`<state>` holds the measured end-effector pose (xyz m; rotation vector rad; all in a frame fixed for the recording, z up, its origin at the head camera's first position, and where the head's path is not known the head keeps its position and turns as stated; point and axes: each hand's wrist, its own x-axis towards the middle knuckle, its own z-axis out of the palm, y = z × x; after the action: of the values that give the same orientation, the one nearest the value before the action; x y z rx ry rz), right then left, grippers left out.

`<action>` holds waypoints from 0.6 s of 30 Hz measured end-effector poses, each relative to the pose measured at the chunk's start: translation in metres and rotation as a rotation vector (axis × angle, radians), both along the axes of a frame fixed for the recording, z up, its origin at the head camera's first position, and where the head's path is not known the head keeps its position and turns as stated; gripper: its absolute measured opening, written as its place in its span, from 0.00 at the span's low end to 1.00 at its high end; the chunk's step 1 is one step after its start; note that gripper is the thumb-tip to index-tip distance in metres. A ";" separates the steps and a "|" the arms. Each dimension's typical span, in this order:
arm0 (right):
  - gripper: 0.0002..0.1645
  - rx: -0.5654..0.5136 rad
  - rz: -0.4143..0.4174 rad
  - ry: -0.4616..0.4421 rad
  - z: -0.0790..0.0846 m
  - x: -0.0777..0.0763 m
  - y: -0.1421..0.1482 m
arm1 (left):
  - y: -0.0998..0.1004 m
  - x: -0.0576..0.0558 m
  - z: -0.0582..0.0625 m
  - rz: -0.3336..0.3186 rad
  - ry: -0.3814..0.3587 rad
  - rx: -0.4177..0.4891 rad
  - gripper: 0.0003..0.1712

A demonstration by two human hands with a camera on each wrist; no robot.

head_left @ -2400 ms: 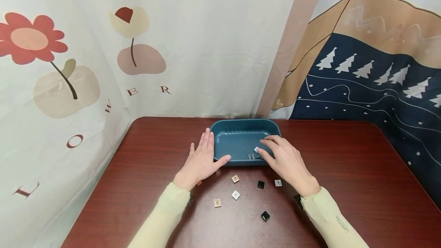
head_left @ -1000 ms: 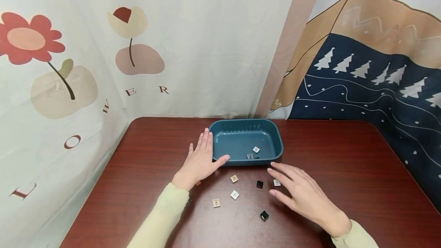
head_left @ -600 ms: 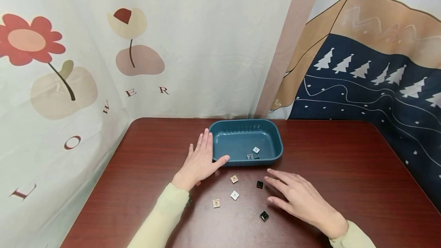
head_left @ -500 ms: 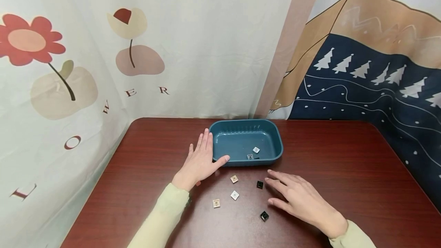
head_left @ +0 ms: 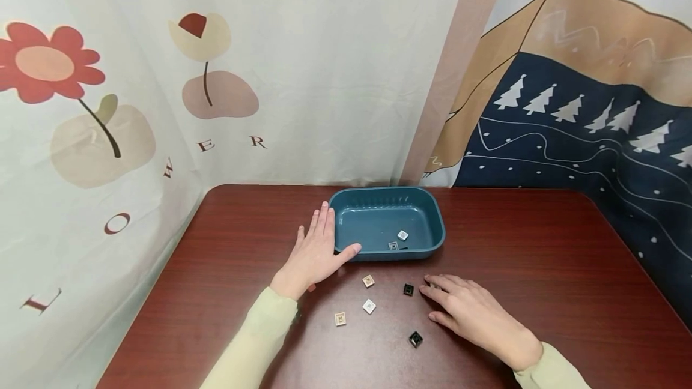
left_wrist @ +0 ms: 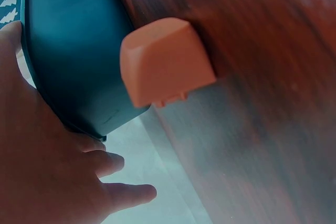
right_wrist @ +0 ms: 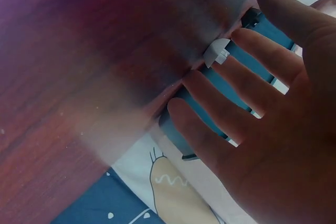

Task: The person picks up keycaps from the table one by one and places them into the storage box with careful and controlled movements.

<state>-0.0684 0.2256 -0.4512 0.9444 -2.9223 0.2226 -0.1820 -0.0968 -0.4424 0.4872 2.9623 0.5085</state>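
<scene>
My left hand [head_left: 310, 257] rests with spread fingers along the left side of a blue-green plastic bin [head_left: 389, 255], its thumb at the front rim. An orange keycap [left_wrist: 163, 61] lies on the table just under this hand. My right hand [head_left: 473, 314] is low over the table, right of a black keycap [head_left: 408, 289]. Its fingers reach over a white keycap [right_wrist: 217, 52], seen at the fingertips in the right wrist view and mostly covered from above. Inside the bin lie a white keycap [head_left: 402, 235], a pale-rimmed keycap [head_left: 393, 246] and a dark piece, partly hidden by the front wall.
On the reddish-brown table [head_left: 232, 293], in front of the bin, lie two beige keycaps, one nearer the bin [head_left: 368, 281] and one nearer me [head_left: 340, 319]. A white keycap [head_left: 369, 306] and another black keycap [head_left: 415, 339] are close by. A printed curtain [head_left: 324, 77] hangs behind.
My right hand let go of a white keycap in the bin, then drew back toward me and right. Its fingers now reach over the white keycap on the table. My left hand has stayed at the bin.
</scene>
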 end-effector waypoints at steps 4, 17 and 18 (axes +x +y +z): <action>0.24 -0.016 0.003 0.018 -0.001 0.001 0.001 | 0.000 0.000 0.000 0.001 0.003 0.006 0.65; 0.12 -0.118 0.010 0.065 -0.006 0.001 0.003 | -0.001 -0.001 0.000 -0.006 -0.003 0.001 0.66; 0.12 -0.123 0.010 0.071 -0.006 0.001 0.003 | -0.001 -0.001 0.000 -0.007 -0.003 0.002 0.66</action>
<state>-0.0673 0.2286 -0.4573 0.9283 -2.8036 0.3574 -0.1827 -0.0982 -0.4429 0.4958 2.9564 0.5115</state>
